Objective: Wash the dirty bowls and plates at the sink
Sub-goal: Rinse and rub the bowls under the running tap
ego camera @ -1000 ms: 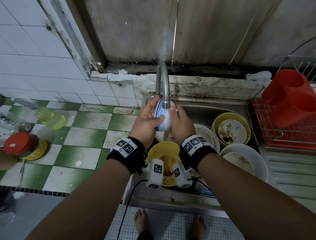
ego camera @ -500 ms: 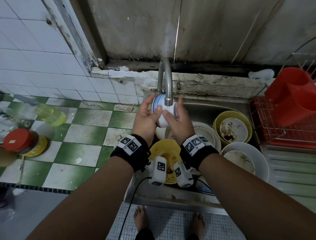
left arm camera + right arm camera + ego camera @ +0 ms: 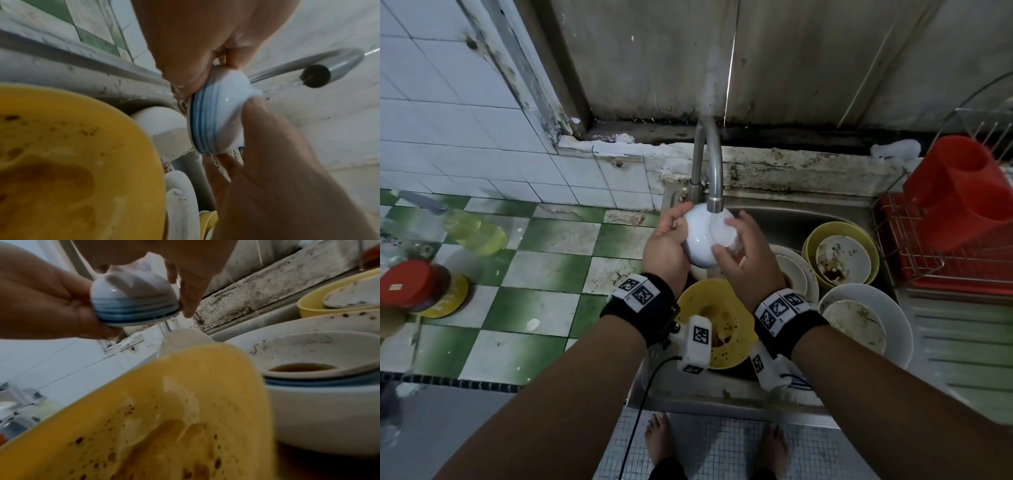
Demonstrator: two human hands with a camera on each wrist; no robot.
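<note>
A small white bowl [image 3: 700, 241] with blue stripes near its rim is held bottom-up right under the tap's spout [image 3: 715, 202]. Water runs over its foot. My left hand [image 3: 666, 245] grips the bowl from the left, fingers curled round its side. My right hand [image 3: 748, 255] holds it from the right, thumb at the rim and fingers over the foot. In the left wrist view the striped bowl [image 3: 218, 116] sits between both hands below the spout [image 3: 316, 73]. In the right wrist view the bowl [image 3: 131, 300] hangs above a dirty yellow bowl [image 3: 164, 418].
In the sink [image 3: 722, 399] lie the stained yellow bowl [image 3: 722, 318], stacked white bowls [image 3: 796, 274], a yellow bowl holding a dirty dish [image 3: 840, 255] and a large white bowl [image 3: 866, 325]. A red rack [image 3: 945, 260] stands right; a soap bottle [image 3: 474, 231] and a red-lidded jar [image 3: 410, 287] left.
The striped bowl has turned from on edge to bottom-up under the spout. My right hand has shifted from its side onto its foot.
</note>
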